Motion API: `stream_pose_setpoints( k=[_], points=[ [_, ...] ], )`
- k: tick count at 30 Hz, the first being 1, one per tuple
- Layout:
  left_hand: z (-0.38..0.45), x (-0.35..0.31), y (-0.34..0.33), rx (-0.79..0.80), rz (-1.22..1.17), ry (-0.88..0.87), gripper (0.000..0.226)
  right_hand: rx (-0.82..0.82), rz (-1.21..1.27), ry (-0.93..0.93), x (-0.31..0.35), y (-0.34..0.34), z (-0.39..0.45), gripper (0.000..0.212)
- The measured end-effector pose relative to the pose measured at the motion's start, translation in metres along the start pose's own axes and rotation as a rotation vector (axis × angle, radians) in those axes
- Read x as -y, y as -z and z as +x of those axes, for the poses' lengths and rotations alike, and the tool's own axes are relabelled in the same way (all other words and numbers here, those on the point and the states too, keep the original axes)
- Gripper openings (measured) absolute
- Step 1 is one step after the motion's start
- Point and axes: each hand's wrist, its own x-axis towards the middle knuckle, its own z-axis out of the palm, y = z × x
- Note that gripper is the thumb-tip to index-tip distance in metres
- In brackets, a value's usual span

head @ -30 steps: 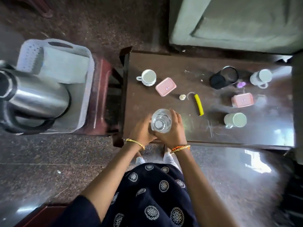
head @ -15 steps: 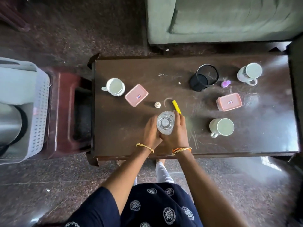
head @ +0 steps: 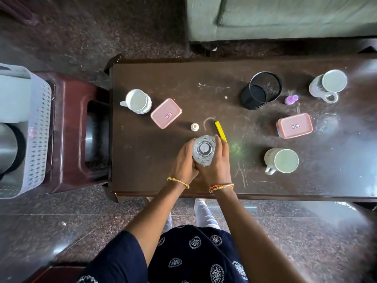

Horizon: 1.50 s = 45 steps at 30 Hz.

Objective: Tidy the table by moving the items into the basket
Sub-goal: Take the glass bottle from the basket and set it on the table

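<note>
A clear glass jar [head: 203, 150] stands upright near the front edge of the dark table [head: 163, 82]. My left hand [head: 184, 162] and my right hand [head: 217, 162] wrap around its two sides. The white basket [head: 38, 127] sits at the far left on a maroon stool [head: 69, 127] and holds a steel kettle [head: 8, 148]. On the table lie three white mugs [head: 137, 101] [head: 282, 160] [head: 328, 82], two pink lidded boxes [head: 166, 112] [head: 294, 125], a yellow marker [head: 220, 129], a small white cap [head: 194, 126], a black mesh pen cup [head: 262, 89] and a small purple bottle [head: 291, 99].
A grey-green sofa [head: 285, 17] runs along the far side of the table. A gap of dark floor separates them. The stool stands against the table's left end. Polished granite floor [head: 51, 221] lies under my feet.
The view has swung right, so the basket and kettle slid to the left edge. Both hands stay around the jar at about the same place on the table.
</note>
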Motion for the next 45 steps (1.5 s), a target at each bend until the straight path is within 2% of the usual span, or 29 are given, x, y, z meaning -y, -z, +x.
stream_pose_setpoints(
  k=[5, 10, 20, 24, 27, 31, 34, 36, 39, 42, 45],
  points=[
    [0.000, 0.000, 0.002, -0.017, 0.034, -0.005, 0.074, 0.044, -0.034, -0.002, -0.001, -0.001, 0.004, 0.095],
    [-0.002, -0.002, 0.007, -0.002, 0.059, -0.001, 0.071, 0.167, -0.020, 0.000, -0.004, 0.005, 0.006, 0.108],
    [0.013, 0.002, 0.012, 0.123, 0.124, 0.093, 0.059, 0.207, 0.093, -0.037, -0.009, 0.015, 0.009, 0.095],
    [0.012, 0.000, 0.017, 0.153, 0.098, 0.115, 0.057, 0.233, 0.067, -0.069, -0.007, 0.017, 0.010, 0.099],
    [0.008, -0.004, 0.024, 0.133, 0.018, 0.163, 0.046, 0.237, 0.035, -0.052, 0.001, 0.021, 0.006, 0.103],
    [0.001, -0.013, 0.038, 0.015, -0.116, 0.202, 0.034, 0.104, -0.030, 0.061, 0.029, 0.028, -0.007, 0.087],
    [-0.005, -0.014, 0.059, -0.095, -0.200, 0.202, 0.024, -0.032, 0.027, 0.170, 0.058, 0.028, -0.015, 0.062],
    [-0.014, -0.011, 0.077, -0.213, -0.303, 0.200, 0.013, -0.073, 0.062, 0.235, 0.077, 0.022, -0.019, 0.037],
    [-0.037, 0.005, 0.113, -0.427, -0.341, 0.199, 0.013, -0.018, 0.147, 0.223, 0.115, 0.005, -0.027, 0.013],
    [-0.066, 0.033, 0.158, -0.661, -0.258, 0.236, 0.016, 0.041, 0.178, 0.218, 0.163, -0.020, -0.039, 0.013],
    [-0.097, 0.063, 0.216, -0.946, -0.377, 0.300, 0.028, 0.144, 0.214, 0.298, 0.218, -0.053, -0.054, 0.019]
  ],
)
